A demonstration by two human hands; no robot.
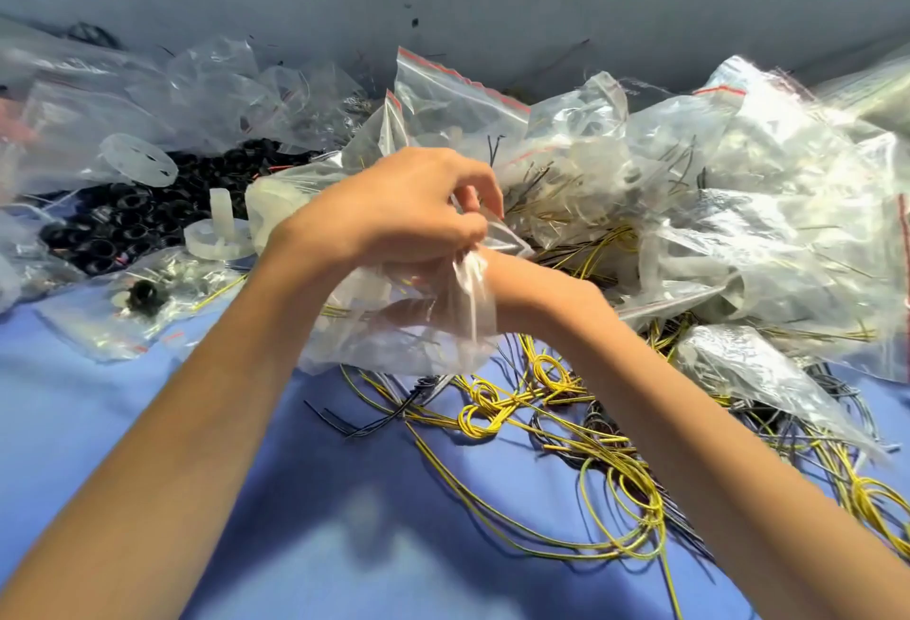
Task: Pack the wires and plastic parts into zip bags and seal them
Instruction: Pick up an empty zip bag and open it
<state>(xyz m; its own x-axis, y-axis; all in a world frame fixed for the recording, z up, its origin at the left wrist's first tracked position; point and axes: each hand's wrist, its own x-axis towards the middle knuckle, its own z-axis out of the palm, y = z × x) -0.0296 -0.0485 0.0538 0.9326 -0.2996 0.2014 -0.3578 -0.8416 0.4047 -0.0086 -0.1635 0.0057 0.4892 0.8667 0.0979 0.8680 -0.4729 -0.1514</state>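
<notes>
Pinches the mouth of a clear bag point(394, 343) with the left hand point(404, 205), over the middle of the blue cloth point(123, 422). Holds the right hand point(512, 284) inside that bag, blurred through plastic; cannot tell whether curled or flat. Just below, toward the right edge: loose yellow wires point(485, 415). Far right corner: bag heap point(738, 186). Far left: black rings point(128, 220).

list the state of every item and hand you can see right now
zip bag, mouth open, not sealed
left hand, pinches the zip bag's mouth
right hand, inside the zip bag, grip unclear through plastic
yellow wires, loose on the blue cloth, unpacked
black rings, loose heap, unbagged
white plastic part, upright, unbagged
</notes>
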